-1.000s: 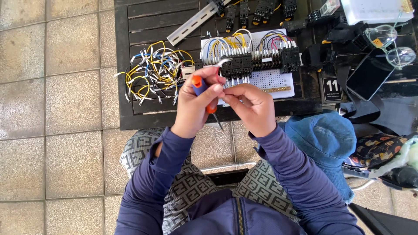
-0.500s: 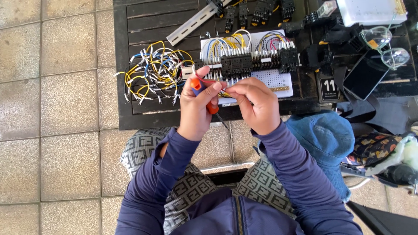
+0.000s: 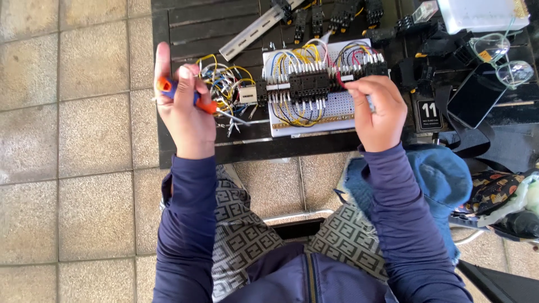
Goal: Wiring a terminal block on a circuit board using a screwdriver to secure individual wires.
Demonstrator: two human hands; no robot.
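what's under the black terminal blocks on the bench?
A white perforated board lies under the black terminal blocks, on the dark slatted table. Coloured wires loop across it. The right hand covers its right end; the board's underside is hidden.

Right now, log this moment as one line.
left hand: holds orange-handled screwdriver | right hand: on black terminal blocks | white wiring board: on dark table

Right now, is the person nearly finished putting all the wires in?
Partly. Many coloured wires already run into the black terminal blocks on the white perforated board. In hand: the left hand holds an orange-handled screwdriver, and the right hand touches the blocks' right end. A loose bundle of wires beside the board still waits, so probably more remains.
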